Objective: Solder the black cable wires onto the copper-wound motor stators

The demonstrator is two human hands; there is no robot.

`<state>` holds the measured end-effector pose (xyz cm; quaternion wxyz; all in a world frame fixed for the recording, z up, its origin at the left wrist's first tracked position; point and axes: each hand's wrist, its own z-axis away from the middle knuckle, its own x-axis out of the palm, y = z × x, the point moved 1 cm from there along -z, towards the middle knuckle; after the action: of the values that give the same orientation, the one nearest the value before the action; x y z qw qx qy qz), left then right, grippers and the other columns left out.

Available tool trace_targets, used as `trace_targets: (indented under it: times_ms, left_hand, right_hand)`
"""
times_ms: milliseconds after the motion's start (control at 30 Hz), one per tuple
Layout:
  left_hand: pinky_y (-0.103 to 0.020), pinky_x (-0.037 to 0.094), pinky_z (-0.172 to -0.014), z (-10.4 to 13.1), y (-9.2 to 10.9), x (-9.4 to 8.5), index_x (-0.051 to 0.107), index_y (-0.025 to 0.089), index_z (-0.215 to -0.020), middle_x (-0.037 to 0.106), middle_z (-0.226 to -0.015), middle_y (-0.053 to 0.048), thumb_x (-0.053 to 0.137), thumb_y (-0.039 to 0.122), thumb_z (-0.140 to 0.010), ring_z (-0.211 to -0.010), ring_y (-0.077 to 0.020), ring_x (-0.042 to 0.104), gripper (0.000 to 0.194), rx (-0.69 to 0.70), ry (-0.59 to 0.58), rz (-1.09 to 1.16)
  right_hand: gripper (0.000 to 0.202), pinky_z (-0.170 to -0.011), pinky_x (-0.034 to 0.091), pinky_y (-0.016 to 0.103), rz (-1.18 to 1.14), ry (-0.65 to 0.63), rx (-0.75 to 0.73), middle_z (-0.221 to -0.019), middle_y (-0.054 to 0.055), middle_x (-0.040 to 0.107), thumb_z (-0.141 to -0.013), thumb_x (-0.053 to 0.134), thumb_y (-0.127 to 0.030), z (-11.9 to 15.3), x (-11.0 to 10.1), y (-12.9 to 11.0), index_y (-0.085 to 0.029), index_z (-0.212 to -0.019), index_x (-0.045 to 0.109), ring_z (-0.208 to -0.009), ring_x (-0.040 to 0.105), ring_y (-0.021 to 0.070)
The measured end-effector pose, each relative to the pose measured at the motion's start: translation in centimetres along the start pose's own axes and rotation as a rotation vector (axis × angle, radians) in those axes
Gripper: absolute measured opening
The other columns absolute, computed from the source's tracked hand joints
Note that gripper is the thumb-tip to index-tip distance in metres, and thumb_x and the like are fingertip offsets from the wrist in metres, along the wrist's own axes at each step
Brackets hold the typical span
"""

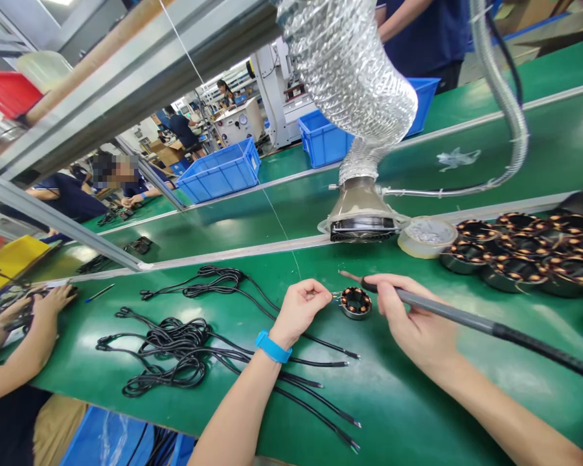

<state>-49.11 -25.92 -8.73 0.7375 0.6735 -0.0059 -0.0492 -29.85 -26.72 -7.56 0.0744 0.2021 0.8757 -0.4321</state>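
A soldering iron (447,312) with a dark grey handle is held in my right hand (418,323), its tip pointing left above a ring-shaped coil part (355,302). Copper windings line that part, which lies on the green table. Just left of it, my left hand (304,307) pinches thin wires at the coil's edge; a blue band circles the wrist. Black cables (175,349) lie coiled on the left, and their stripped ends run under my left forearm to the right.
More coil parts (517,268) crowd the right back beside a round tub (427,234). A fume hood (362,210) hangs from a silver duct behind the coil. At the left, another person's hands (51,304) work near a pen (100,293). Blue bins (221,171) stand farther back.
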Motion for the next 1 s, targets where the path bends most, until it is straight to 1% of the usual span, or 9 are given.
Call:
trace_targets:
  times_ms: [67, 133, 233, 300, 633, 767, 867, 1000]
  left_hand:
    - [-0.022, 0.027, -0.056, -0.04, -0.16, -0.02, 0.063, 0.012, -0.074, 0.052, -0.064, 0.002, 0.074, 0.038, -0.075, -0.058, -0.0066, 0.037, 0.028, 0.001, 0.001, 0.000]
    - [-0.022, 0.027, -0.056, -0.05, -0.26, -0.06, 0.062, 0.012, -0.073, 0.052, -0.064, 0.003, 0.074, 0.037, -0.074, -0.058, -0.0065, 0.037, 0.027, -0.008, 0.004, 0.002]
    - [-0.022, 0.026, -0.055, -0.07, -0.30, -0.14, 0.062, 0.012, -0.072, 0.048, -0.060, 0.005, 0.073, 0.036, -0.073, -0.054, -0.0055, 0.033, 0.026, -0.040, 0.015, 0.008]
    - [-0.022, 0.025, -0.054, -0.07, -0.29, -0.17, 0.062, 0.013, -0.072, 0.045, -0.057, 0.006, 0.073, 0.035, -0.073, -0.052, -0.0051, 0.030, 0.025, -0.055, 0.015, 0.011]
    - [-0.023, 0.024, -0.054, -0.16, -0.14, -0.11, 0.062, 0.013, -0.071, 0.044, -0.056, 0.006, 0.072, 0.034, -0.072, -0.051, -0.0049, 0.029, 0.024, -0.070, 0.011, 0.020]
    - [-0.023, 0.024, -0.054, -0.17, -0.24, -0.20, 0.063, 0.013, -0.071, 0.044, -0.056, 0.006, 0.072, 0.034, -0.072, -0.051, -0.0049, 0.030, 0.023, -0.061, 0.010, 0.019]
    - [-0.023, 0.025, -0.054, -0.18, -0.33, -0.26, 0.063, 0.013, -0.072, 0.045, -0.056, 0.006, 0.072, 0.034, -0.072, -0.051, -0.0048, 0.030, 0.024, -0.057, 0.013, 0.019]
    - [-0.022, 0.024, -0.053, -0.18, -0.34, -0.26, 0.063, 0.012, -0.072, 0.046, -0.056, 0.006, 0.072, 0.034, -0.073, -0.050, -0.0047, 0.030, 0.024, -0.054, 0.008, 0.014]
  right_hand:
    - [0.019, -0.066, 0.053, 0.027, -0.032, -0.010, -0.027, -0.084, 0.000, 0.070, -0.099, 0.051, -0.027, 0.17, -0.27, -0.05, -0.024, -0.092, 0.068, -0.074, 0.069, 0.0155]
    - [0.019, -0.065, 0.054, 0.026, -0.036, -0.029, -0.097, -0.082, -0.001, 0.070, -0.098, 0.050, -0.023, 0.30, -0.39, -0.22, -0.023, -0.089, 0.067, -0.070, 0.069, 0.0147]
    - [0.017, -0.066, 0.055, 0.025, -0.006, -0.055, -0.195, -0.077, -0.003, 0.069, -0.096, 0.050, -0.019, 0.32, -0.43, -0.48, -0.023, -0.089, 0.066, -0.066, 0.067, 0.0132]
    - [0.017, -0.066, 0.055, 0.024, 0.012, -0.056, -0.221, -0.077, -0.004, 0.069, -0.096, 0.051, -0.019, 0.28, -0.39, -0.53, -0.024, -0.089, 0.065, -0.065, 0.067, 0.0127]
    - [0.016, -0.064, 0.054, 0.022, -0.002, -0.087, -0.236, -0.078, -0.004, 0.070, -0.095, 0.051, -0.017, 0.06, -0.02, -0.82, -0.023, -0.088, 0.065, -0.065, 0.067, 0.0114]
    - [0.017, -0.065, 0.055, 0.024, -0.036, -0.091, -0.181, -0.080, -0.003, 0.070, -0.096, 0.051, -0.018, 0.18, -0.02, -0.73, -0.023, -0.089, 0.065, -0.066, 0.067, 0.0127]
    - [0.018, -0.068, 0.056, 0.026, -0.043, -0.062, -0.128, -0.077, -0.002, 0.070, -0.096, 0.051, -0.021, 0.37, -0.08, -0.54, -0.023, -0.088, 0.067, -0.066, 0.068, 0.0141]
    - [0.019, -0.067, 0.056, 0.026, -0.022, -0.030, -0.121, -0.073, -0.001, 0.068, -0.096, 0.051, -0.022, 0.39, -0.23, -0.55, -0.022, -0.087, 0.068, -0.065, 0.068, 0.0150]
